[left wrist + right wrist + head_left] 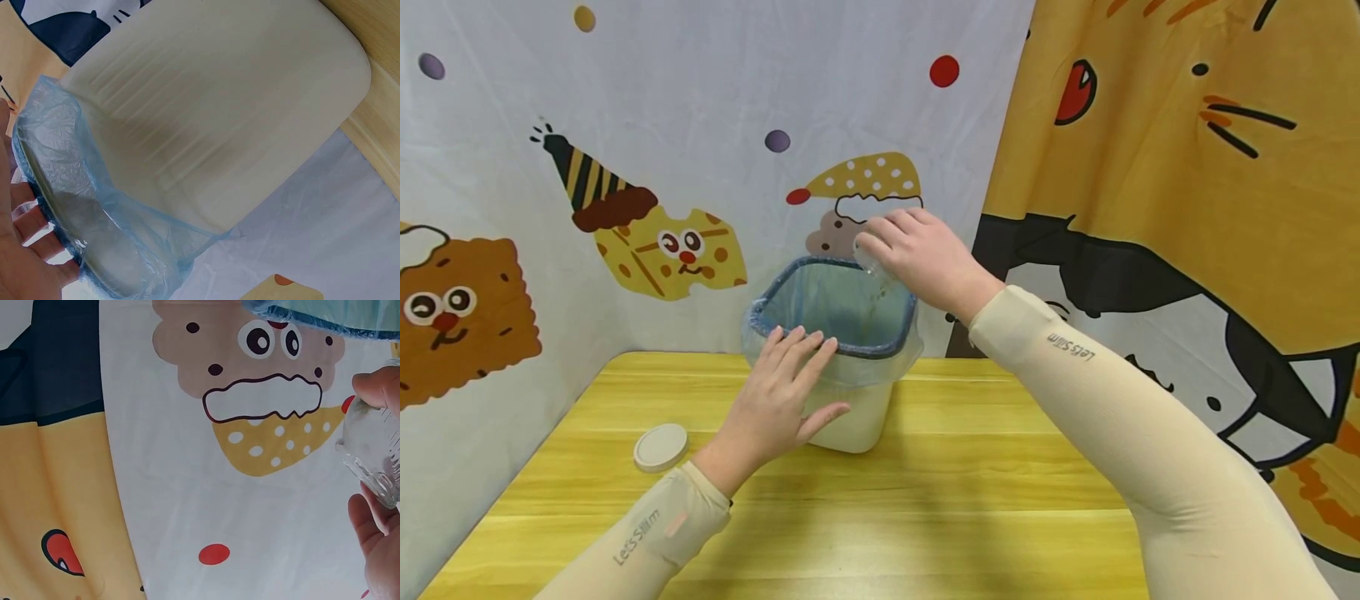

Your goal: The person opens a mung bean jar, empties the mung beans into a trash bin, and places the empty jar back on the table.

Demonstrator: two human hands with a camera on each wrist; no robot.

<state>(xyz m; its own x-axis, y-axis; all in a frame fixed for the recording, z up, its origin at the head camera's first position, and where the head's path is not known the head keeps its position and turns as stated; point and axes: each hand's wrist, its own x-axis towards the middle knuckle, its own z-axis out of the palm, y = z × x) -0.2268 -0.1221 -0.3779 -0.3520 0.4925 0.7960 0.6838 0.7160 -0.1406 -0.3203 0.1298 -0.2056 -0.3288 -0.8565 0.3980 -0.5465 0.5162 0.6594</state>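
Observation:
A cream waste bin point(850, 421) lined with a translucent blue bin bag point(898, 357) stands on the table. My left hand point(778, 398) rests its nearly straight fingertips on the bin's near rim, thumb spread to the side. In the left wrist view those fingers point(31, 224) lie against the bag's folded edge. Above the bin's right back corner, my right hand point(919, 254) grips a clear jar point(369, 440), tipped over. Small brownish bits fall from it into the bin. Most of the jar is hidden behind the hand in the head view.
A round off-white lid point(661, 447) lies on the wood-grain table point(1000, 492), left of my left hand. Close behind the bin hangs a white cloth point(700, 108) with cartoon prints, and a yellow printed curtain point(1120, 167) hangs at the right.

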